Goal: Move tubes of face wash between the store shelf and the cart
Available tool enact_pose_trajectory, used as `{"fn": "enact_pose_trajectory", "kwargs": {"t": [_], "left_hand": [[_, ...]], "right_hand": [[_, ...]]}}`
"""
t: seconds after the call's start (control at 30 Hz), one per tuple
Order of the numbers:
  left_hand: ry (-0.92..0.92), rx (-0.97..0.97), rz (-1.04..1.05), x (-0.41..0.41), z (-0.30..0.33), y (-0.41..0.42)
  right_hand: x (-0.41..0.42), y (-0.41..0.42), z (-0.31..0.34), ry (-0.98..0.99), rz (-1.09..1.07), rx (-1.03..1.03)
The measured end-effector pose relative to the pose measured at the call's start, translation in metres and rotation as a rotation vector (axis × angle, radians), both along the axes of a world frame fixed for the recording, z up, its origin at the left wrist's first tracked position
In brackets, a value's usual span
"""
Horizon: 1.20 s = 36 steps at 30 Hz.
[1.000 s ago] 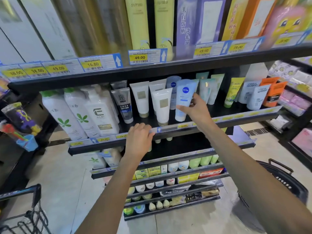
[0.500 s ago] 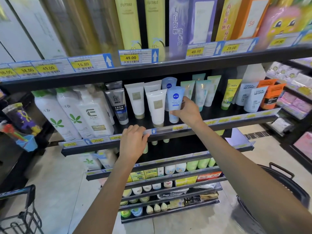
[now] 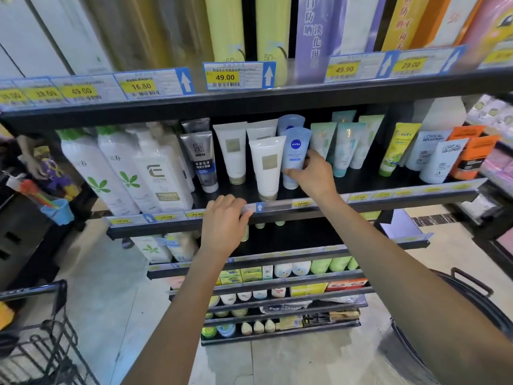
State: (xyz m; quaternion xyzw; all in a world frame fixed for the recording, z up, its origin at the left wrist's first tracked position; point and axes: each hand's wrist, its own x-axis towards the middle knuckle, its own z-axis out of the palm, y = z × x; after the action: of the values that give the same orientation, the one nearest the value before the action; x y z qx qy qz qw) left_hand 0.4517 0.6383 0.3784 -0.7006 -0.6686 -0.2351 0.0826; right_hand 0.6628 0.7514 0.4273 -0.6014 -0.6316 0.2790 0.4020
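A light blue Nivea face wash tube (image 3: pixel 294 151) stands cap down on the middle shelf (image 3: pixel 402 194), in front of a second blue tube (image 3: pixel 290 124). My right hand (image 3: pixel 312 175) grips its lower part with thumb and fingers curled round it. Beside it to the left stand white tubes with gold caps (image 3: pixel 267 166). My left hand (image 3: pixel 224 222) holds the front rail of the shelf, fingers curled over the price strip. A dark round cart (image 3: pixel 469 298) shows at the lower right behind my right forearm.
White pump bottles (image 3: pixel 116 173) and a grey men's tube (image 3: pixel 201 159) fill the shelf's left side; teal, yellow and L'Oreal tubes (image 3: pixel 441 159) fill the right. A wire basket (image 3: pixel 36 343) sits at the lower left. Lower shelves hold small products. Tall boxes stand on the top shelf.
My right hand has brought the blue tube further in and down until it stands on the shelf before the other blue tube. My left hand stays on the rail.
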Motion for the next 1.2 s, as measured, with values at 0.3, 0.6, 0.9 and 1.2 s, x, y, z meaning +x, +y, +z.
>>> {"fn": "enact_pose_trajectory", "kwargs": {"t": [0.3,0.6,0.9,1.2], "left_hand": [[-0.036,-0.005,-0.049,-0.003,0.001,-0.008],[-0.154,0.039,0.058,-0.04,-0.005,-0.115],[-0.241,-0.133,0.593,-0.121,-0.069,-0.339],[-0.393,-0.238,1.092,-0.153,-0.094,-0.53]], "right_hand": [[0.009,-0.039,0.001,-0.128,-0.05,0.066],[-0.03,-0.165,-0.028,-0.385,0.222,0.241],[-0.169,-0.302,-0.076,-0.587,0.838,0.161],[-0.286,-0.422,-0.105,-0.596,1.283,0.208]]}}
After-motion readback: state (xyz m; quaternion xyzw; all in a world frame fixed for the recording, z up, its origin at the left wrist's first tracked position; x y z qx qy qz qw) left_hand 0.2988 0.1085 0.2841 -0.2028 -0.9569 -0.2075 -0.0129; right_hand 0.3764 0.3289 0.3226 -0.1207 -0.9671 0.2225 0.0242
